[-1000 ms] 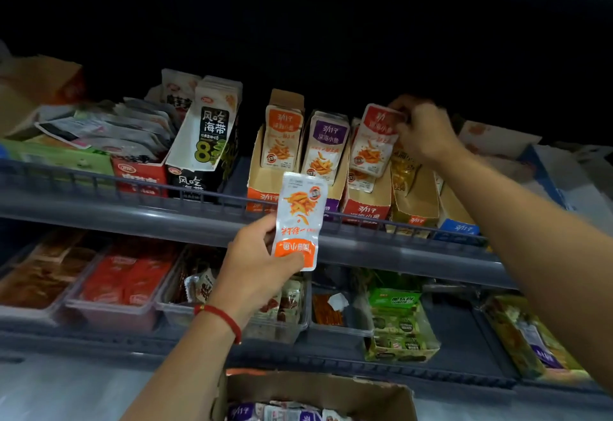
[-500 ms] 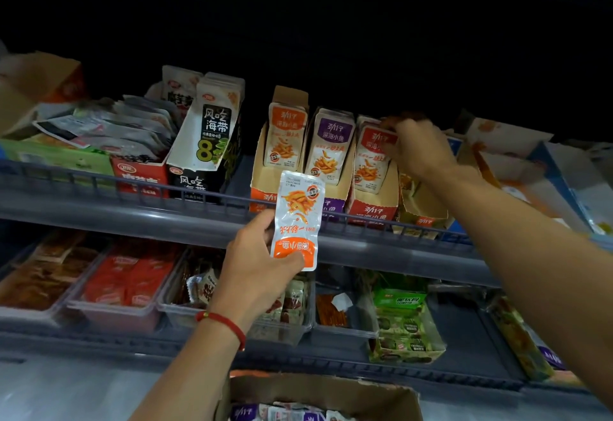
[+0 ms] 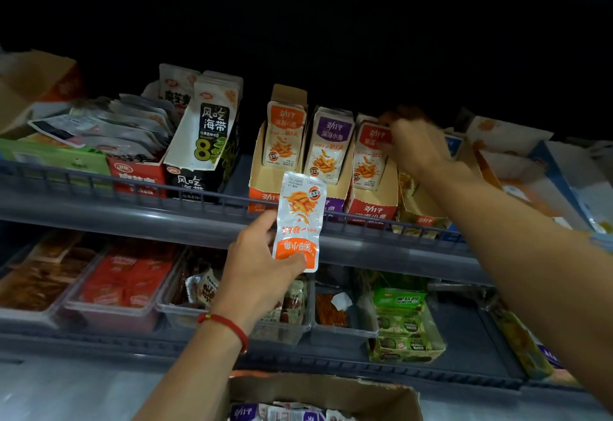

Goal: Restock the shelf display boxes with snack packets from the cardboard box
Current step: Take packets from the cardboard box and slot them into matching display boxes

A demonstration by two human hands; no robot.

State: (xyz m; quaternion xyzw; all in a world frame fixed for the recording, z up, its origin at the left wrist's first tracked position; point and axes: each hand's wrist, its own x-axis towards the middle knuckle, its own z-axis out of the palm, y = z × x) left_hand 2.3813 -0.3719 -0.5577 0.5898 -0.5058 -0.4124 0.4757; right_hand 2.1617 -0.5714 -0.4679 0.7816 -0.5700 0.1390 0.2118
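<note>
The left hand gripped an orange-and-white snack packet, thumb and fingers pinched round its lower orange end, so that the packet stood upside down (its print was inverted) in front of the upper shelf rail. A red string bracelet circled that wrist.

At about two o'clock from the held packet, the right hand reached into the red display box on the upper shelf, its fingers curled over the top of the red-topped packets standing there; it appeared to pinch the front one, though motion blur made the exact hold hard to read.

At nine o'clock from the red box stood the purple display box with purple-topped packets, and beyond it, again at nine o'clock, the orange display box with orange-topped packets. The held packet overlapped the fronts of these two boxes.

Further toward nine o'clock stood a black kelp box with tall white packets, then a red box of leaning silvery packets.

On the lower shelf sat clear bins of red and brown snacks and a green box.

At six o'clock, at the bottom edge of the view, the open cardboard box showed purple-printed packets inside.
</note>
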